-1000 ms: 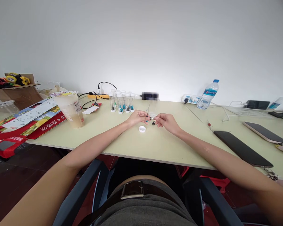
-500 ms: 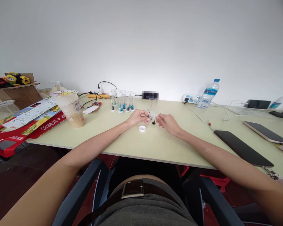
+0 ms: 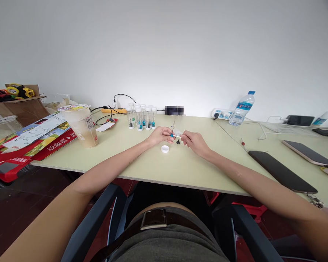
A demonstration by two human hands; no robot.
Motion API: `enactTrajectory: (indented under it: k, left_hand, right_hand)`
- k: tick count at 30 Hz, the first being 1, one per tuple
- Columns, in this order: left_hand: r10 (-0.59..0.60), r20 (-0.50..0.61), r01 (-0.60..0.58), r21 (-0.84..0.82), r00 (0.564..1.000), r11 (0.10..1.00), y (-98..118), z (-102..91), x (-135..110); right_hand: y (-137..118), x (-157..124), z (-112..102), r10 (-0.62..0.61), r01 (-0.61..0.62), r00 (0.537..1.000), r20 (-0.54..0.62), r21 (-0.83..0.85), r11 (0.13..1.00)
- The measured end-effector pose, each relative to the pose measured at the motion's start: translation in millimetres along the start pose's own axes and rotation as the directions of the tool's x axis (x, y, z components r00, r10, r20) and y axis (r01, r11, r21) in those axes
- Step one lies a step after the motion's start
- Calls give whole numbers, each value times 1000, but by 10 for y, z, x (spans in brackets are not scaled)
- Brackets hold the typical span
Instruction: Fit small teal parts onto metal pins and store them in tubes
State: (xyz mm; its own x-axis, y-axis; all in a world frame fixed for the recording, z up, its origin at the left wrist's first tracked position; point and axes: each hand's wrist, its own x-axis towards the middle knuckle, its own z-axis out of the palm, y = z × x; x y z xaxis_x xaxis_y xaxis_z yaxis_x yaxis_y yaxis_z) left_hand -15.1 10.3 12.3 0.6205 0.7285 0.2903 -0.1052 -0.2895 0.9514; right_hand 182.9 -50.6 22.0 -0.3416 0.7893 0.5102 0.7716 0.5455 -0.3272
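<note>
Between thumb and fingers, my left hand [image 3: 160, 136] pinches a small blue piece [image 3: 172, 135] from which a thin dark rod points upward. My right hand [image 3: 194, 142] is closed on a thin white stick [image 3: 177, 136], whose far end meets the blue piece or lies right beside it; I cannot tell which. On the table just below the hands are a round white cap [image 3: 165, 149] and a small black part [image 3: 178, 142] with a flat base. Something clear [image 3: 177, 133] lies behind the fingers, partly hidden.
Several clear tubes [image 3: 139, 120] with blue and dark pieces inside stand behind my left hand. A drink cup [image 3: 83, 127] stands to the left, a water bottle [image 3: 242, 109] at the back right. Dark phone-like slabs [image 3: 281, 171] lie right; a power strip [image 3: 221, 114] sits by the wall.
The white stick now shows more plainly between the two hands, reaching toward the blue piece. Both hands have hardly moved; the things on the table stay in place.
</note>
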Motion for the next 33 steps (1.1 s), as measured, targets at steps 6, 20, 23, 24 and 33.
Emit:
enactTrajectory:
  k: [6, 20, 23, 24, 33]
  left_hand:
    - [-7, -35, 10, 82, 999, 997, -49, -86, 29]
    - [-107, -59, 116, 181, 992, 977, -211, -215, 51]
    - [-105, -63, 115, 191, 993, 975, -199, -193, 42]
    - [-95, -63, 106, 196, 993, 975, -195, -188, 43]
    - [-55, -45, 65, 286, 997, 956, -232, -268, 119]
  right_hand:
    - [44, 44, -48, -37, 33, 999, -13, -228, 973]
    - [605, 126, 26, 219, -207, 972, 82, -135, 969]
    - [634, 130, 70, 185, -171, 979, 85, -150, 974]
    - [639, 130, 88, 174, -161, 982, 73, -159, 974]
    - [519, 97, 189, -20, 16, 999, -49, -80, 997]
